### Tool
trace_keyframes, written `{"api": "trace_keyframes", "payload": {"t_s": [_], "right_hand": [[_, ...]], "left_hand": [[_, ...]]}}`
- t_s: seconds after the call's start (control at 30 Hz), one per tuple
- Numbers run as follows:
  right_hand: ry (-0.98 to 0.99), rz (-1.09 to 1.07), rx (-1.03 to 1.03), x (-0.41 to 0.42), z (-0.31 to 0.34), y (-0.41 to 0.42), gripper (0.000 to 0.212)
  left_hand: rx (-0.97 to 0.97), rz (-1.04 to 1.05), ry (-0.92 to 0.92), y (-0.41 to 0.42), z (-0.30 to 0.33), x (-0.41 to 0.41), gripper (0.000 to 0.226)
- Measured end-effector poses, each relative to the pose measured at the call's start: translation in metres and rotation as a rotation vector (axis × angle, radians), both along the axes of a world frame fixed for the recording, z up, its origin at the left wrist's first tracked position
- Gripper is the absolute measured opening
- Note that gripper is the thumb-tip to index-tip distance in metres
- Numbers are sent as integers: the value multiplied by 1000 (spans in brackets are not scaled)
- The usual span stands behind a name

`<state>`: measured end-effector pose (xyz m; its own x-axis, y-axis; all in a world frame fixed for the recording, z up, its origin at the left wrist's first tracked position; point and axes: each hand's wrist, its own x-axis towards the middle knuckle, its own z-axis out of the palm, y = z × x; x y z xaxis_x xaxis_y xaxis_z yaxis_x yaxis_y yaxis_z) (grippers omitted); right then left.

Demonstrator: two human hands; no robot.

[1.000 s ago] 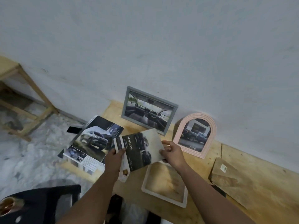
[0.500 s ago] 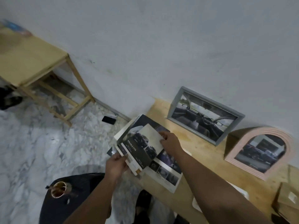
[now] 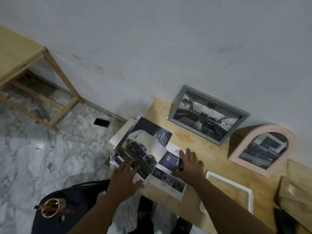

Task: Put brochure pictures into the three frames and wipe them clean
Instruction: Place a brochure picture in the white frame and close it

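Paper cutout [image 3: 148, 154] now flat under hands [image 3: 124, 179].

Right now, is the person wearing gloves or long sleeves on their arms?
No. The left hand and the right hand are both bare, with no gloves. Both forearms are uncovered as far as the picture shows, so no sleeves are visible. I can't make out any ring, watch or bracelet, though the picture is a bit blurry.

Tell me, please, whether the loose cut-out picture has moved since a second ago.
Yes. The cut-out picture was held up over the white frame; it now lies left of it on the open brochure, pressed flat by the left hand.
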<state>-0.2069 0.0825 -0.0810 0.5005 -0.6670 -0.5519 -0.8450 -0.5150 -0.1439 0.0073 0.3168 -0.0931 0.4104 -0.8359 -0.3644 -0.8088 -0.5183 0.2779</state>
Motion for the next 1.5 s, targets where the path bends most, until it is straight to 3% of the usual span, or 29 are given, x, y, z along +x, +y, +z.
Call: {"api": "trace_keyframes", "payload": {"t_s": [0.1, 0.23, 0.37, 0.43, 0.53, 0.63, 0.7, 0.87, 1.0, 1.27, 1.5], "right_hand": [[-11, -16, -82, -15, -5, 8, 118], [-92, -88, -83, -23, -4, 7, 116], [-312, -234, 106, -35, 9, 0, 93], [-467, -384, 256, -47, 20, -3, 71], [-736, -691, 453, -74, 39, -3, 36], [-899, -930, 585, -109, 60, 1, 35], [-935, -1029, 575, -138, 66, 5, 41], [-931, -1185, 426, -211, 65, 17, 56], [-942, -1318, 408, -272, 59, 20, 16], [-610, -1071, 166, -321, 26, 15, 18], [-444, -934, 58, -322, 9, 5, 15]], "left_hand": [[129, -41, -23, -5, 0, -7, 63], [158, -97, -56, -3, -4, -5, 65], [87, -84, -78, -14, 5, -6, 64], [-40, 15, -27, -26, 14, -18, 62], [-245, 311, 359, -60, 43, -60, 37], [-153, 744, 1039, -103, 69, -99, 7], [-78, 787, 1260, -121, 76, -131, 8], [-69, 489, 973, -151, 67, -209, 25], [-53, 435, 800, -163, 52, -246, 32], [-101, 336, 593, -173, 41, -289, 49], [-52, 219, 364, -168, 40, -299, 63]]}}
